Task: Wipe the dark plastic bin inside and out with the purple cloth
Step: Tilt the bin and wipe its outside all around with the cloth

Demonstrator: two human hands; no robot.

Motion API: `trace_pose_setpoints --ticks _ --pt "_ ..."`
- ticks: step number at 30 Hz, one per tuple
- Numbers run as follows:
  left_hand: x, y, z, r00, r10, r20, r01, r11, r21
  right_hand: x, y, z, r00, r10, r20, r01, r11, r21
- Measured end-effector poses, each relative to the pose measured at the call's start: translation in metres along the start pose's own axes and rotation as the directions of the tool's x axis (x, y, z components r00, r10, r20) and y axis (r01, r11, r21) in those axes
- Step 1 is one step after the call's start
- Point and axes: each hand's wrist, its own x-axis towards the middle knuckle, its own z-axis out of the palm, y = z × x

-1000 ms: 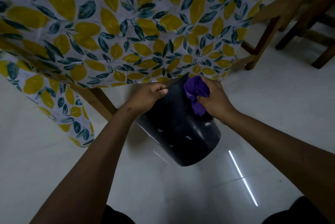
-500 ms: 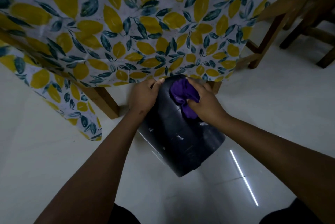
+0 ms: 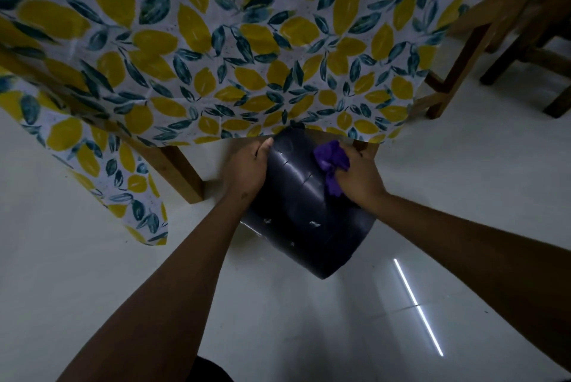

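- The dark plastic bin [image 3: 306,211] is held tilted above the pale floor [image 3: 92,273], with its far end just under the hem of the lemon-print tablecloth [image 3: 216,57].
- The bin's left side is gripped by the left hand [image 3: 245,170], with the thumb laid on the upper surface.
- The purple cloth [image 3: 332,162] is clenched in the right hand [image 3: 358,177] and pressed against the bin's outer wall at its far right.
- A few pale scuffs are seen on the bin's near half.
- A wooden table leg [image 3: 182,171] is seen left of the bin, below the tablecloth.
- Dark wooden furniture legs [image 3: 457,72] stand at the far right.
- A thin bright reflection [image 3: 417,304] is seen on the floor, near and right of the bin.
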Motion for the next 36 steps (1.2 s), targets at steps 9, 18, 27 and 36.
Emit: trace_pose_setpoints --ticks 9,18,27,36 --pt "0.014 -0.024 0.023 0.983 0.084 0.164 -0.100 0.991 0.090 -0.053 0.025 0.027 0.859 -0.454 0.237 0.495 0.855 -0.155" --pt "0.020 -0.033 0.035 0.987 0.094 0.130 -0.114 0.982 0.153 -0.077 0.033 0.037 0.624 -0.655 0.427 0.782 0.527 -0.334" --pt "0.026 -0.019 0.038 0.970 0.139 0.200 -0.156 0.985 0.073 -0.043 0.023 0.030 0.875 -0.453 0.173 0.481 0.855 -0.192" --pt "0.038 -0.035 0.034 0.951 0.133 0.280 -0.121 0.991 -0.060 -0.103 0.029 0.057 0.573 -0.638 0.514 0.815 0.513 -0.271"
